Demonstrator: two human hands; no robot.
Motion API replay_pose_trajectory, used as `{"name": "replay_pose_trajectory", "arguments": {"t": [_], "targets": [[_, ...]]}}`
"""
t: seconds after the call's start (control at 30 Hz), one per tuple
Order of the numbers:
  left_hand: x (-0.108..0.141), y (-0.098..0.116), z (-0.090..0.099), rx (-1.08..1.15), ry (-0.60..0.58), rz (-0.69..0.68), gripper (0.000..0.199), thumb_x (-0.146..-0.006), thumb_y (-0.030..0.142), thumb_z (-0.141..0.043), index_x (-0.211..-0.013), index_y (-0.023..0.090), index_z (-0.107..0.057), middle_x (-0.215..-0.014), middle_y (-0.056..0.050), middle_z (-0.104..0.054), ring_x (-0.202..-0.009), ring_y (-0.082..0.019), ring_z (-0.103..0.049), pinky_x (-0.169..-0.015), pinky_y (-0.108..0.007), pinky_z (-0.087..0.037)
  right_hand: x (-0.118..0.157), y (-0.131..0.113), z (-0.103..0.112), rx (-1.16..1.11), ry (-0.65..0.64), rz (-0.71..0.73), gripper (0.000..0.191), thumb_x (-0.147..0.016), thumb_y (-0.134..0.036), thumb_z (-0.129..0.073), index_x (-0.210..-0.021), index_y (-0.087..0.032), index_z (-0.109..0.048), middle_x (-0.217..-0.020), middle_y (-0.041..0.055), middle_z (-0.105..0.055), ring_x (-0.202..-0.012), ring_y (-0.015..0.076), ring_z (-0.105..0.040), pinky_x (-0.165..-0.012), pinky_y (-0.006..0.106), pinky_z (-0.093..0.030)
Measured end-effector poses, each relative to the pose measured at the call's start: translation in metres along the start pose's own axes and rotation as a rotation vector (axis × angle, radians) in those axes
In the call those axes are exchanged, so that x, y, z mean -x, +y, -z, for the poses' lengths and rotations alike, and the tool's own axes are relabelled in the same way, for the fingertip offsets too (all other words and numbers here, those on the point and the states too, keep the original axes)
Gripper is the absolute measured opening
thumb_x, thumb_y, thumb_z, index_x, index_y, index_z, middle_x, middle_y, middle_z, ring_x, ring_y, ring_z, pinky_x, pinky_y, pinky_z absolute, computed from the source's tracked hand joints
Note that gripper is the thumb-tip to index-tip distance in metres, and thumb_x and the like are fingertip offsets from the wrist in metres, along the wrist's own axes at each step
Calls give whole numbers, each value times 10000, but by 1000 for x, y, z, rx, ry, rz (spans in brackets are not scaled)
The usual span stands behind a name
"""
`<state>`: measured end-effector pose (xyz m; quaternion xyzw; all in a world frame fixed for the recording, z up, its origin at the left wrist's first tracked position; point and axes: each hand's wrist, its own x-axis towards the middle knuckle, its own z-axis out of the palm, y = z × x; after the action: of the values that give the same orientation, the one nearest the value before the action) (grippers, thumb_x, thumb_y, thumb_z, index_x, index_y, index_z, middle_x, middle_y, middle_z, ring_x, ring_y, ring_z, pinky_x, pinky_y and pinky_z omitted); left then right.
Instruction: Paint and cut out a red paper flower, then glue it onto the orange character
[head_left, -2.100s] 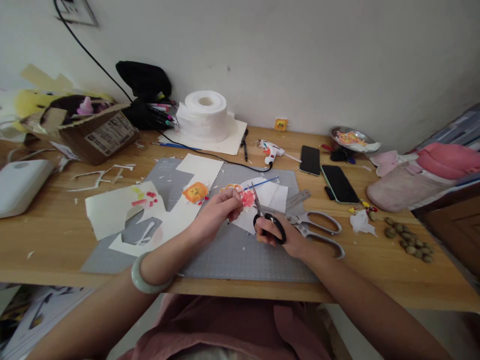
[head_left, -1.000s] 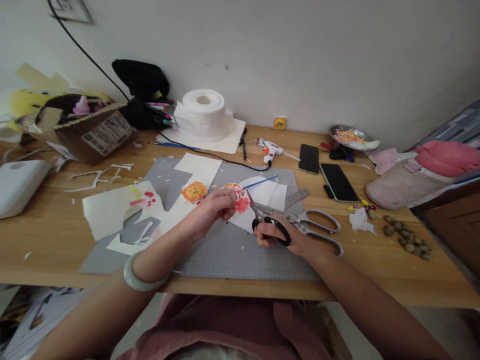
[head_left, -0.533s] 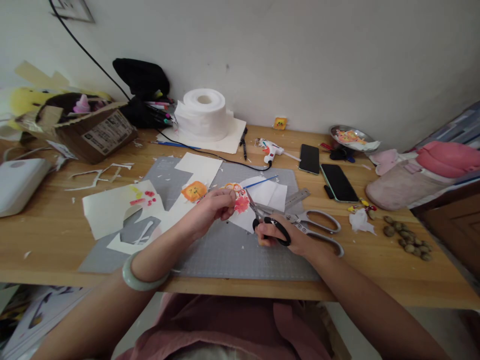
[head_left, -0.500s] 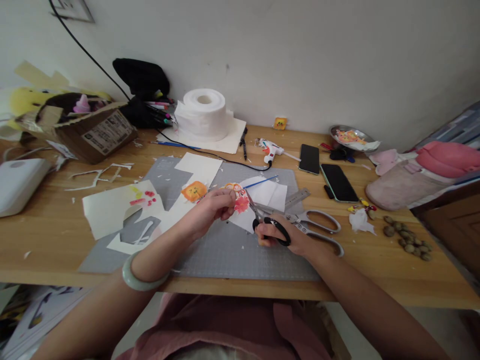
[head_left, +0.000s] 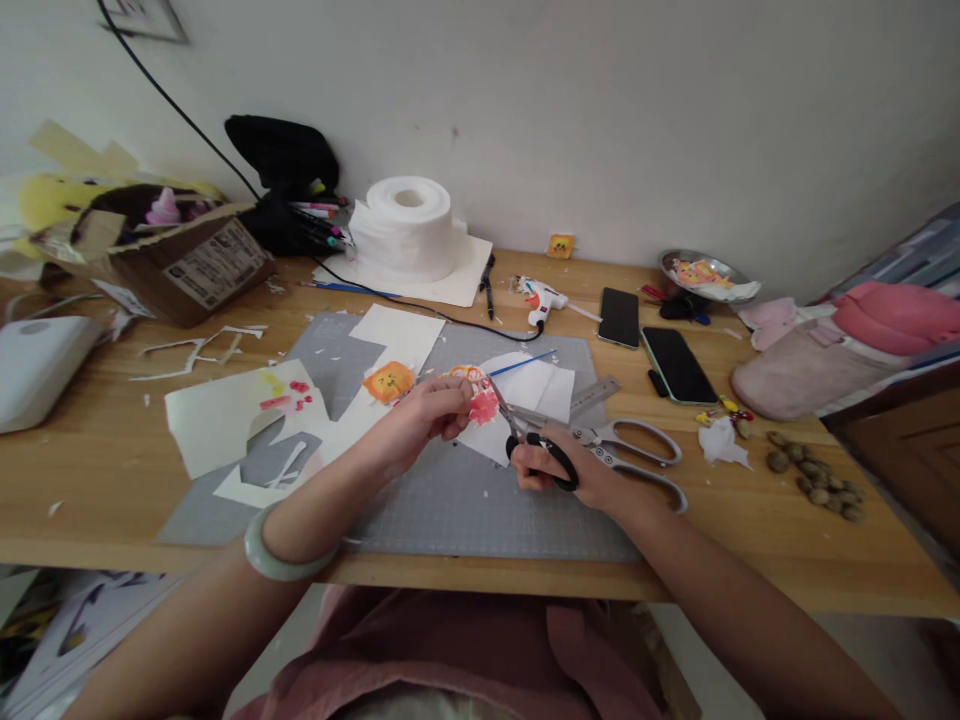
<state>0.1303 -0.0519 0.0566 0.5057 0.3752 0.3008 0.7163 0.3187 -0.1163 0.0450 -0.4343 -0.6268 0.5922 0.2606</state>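
Note:
My left hand (head_left: 442, 408) pinches a small paper cutout painted red and orange (head_left: 484, 405) above the grey cutting mat (head_left: 480, 520). My right hand (head_left: 544, 465) is closed round the black handles of small scissors (head_left: 555, 458); their blades reach up to the cutout's right edge. Left of my left hand, an orange painted face cutout (head_left: 389, 381) lies on white paper. Larger grey-handled scissors (head_left: 637, 445) and a metal ruler (head_left: 595, 397) lie beyond my right hand. A thin blue brush (head_left: 523, 363) rests on white paper scraps behind the cutout.
At the back stand a cardboard box (head_left: 187, 260), a white paper roll (head_left: 405, 235) and a glue gun (head_left: 541, 300). Two phones (head_left: 619, 318), a metal bowl (head_left: 701, 272) and several small brown round things (head_left: 817, 480) are at the right. Painted paper (head_left: 210, 420) lies left.
The small scissors' handles and blades have shifted very slightly. Both hands stay almost in place, with the same cutout and scissors in them.

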Motion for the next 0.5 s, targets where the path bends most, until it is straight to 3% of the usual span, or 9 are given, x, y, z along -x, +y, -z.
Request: {"name": "replay_pose_trajectory", "arguments": {"t": [0.23, 0.5], "targets": [[-1, -6, -2, 13, 12, -35, 176, -596, 261, -592, -552, 202, -432, -487, 51, -430, -453, -76, -341, -460, -230, -236, -2, 3, -2, -63, 55, -36, 688, -684, -879, -503, -546, -211, -407, -463, -47, -409, -433, 72, -312, -451, 261, -212], [1, -20, -15, 33, 82, -123, 177, -719, 307, -593, -674, 212, -451, -520, 75, -425, -473, -81, -332, -485, -224, -236, -2, 10, -7, -162, 108, -35, 678, -732, -860, -484, -654, -187, -469, -515, -45, -440, -464, 74, -331, -473, 248, -231]]}}
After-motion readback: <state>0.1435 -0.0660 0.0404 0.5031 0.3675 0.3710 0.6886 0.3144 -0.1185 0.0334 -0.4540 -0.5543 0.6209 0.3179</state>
